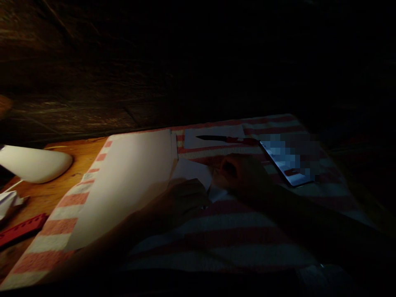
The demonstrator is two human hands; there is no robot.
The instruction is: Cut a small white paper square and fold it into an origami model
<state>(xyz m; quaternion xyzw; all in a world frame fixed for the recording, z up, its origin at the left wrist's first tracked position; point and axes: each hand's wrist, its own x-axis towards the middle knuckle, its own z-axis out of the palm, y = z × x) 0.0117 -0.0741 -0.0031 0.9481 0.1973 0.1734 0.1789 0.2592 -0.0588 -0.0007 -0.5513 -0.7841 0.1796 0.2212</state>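
Note:
The scene is very dark. My left hand [182, 198] lies over a small folded white paper [193, 171], fingers bent down onto it. My right hand [244, 173] is curled beside it, its fingertips closed on the paper's right edge. A large white sheet [130, 181] lies to the left on a red-and-white striped cloth [216, 231]. Beyond my hands a knife [225, 139] with a dark blade and red handle rests on another piece of white paper [213, 134].
A phone [287, 163] with a lit screen lies on the cloth at right. A white lamp base [34, 163] stands on the wooden table [62, 185] at left, with a red ruler [21, 229] and crumpled paper [9, 202] near the left edge.

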